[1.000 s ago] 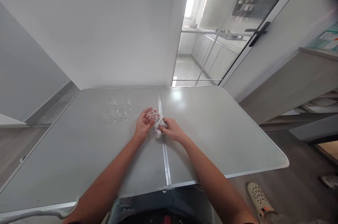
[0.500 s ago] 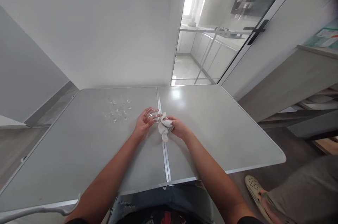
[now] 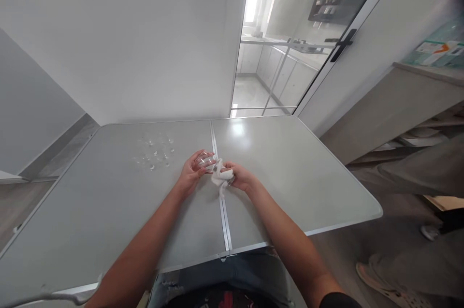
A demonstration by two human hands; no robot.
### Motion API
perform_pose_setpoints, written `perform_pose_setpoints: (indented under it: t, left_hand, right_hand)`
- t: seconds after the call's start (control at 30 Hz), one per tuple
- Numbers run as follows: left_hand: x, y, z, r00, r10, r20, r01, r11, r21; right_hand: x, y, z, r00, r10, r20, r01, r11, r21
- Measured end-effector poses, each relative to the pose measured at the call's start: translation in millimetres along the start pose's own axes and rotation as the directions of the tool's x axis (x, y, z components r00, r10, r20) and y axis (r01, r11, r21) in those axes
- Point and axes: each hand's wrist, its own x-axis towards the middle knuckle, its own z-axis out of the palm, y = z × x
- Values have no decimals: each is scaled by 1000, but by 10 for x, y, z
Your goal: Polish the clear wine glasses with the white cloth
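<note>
My left hand (image 3: 191,170) is closed round a clear drinking glass (image 3: 205,159) with a rounded bowl, which lies on its side in the fingers just above the table. In my right hand (image 3: 237,175) is a bunched white cloth (image 3: 220,177), pressed against the glass's right end. The cloth and fingers hide that end, so I cannot tell its shape; a clear glint shows beside the right fingers. Both hands work over the metal seam (image 3: 224,221) in the middle of the grey table (image 3: 290,177).
Several small clear transparent things (image 3: 155,153) stand at the table's back left, hard to make out. A white wall (image 3: 145,56) and a glass door (image 3: 275,56) rise behind. To the right are a shelf unit (image 3: 377,110) and another person's legs (image 3: 420,172).
The whole view has shifted slightly, moving the table leftward. Both hands keep the glass and cloth, with the cloth folded a little differently. More of the person's legs shows at right.
</note>
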Motion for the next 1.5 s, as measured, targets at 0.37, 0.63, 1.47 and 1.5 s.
perform_pose_setpoints:
  t: [0.37,0.63,1.47,1.5]
  left_hand:
    - [17,-40,84,976,168,-140,-149,979,136]
    - [-32,137,199,903,351,-249,-327,935,133]
    - [22,-217,137,896,290,-336,-162,919,360]
    - [21,-209,134,895,291,-339,-160,917,366]
  right_hand:
    - [46,54,27,848,-490,-202,284,742,-607]
    - [138,10,-41,680,-364,-637,523,849,73]
    - [88,149,259,920,-250,-301,322,921,220]
    - [88,152,267,929,-241,-282,304,929,210]
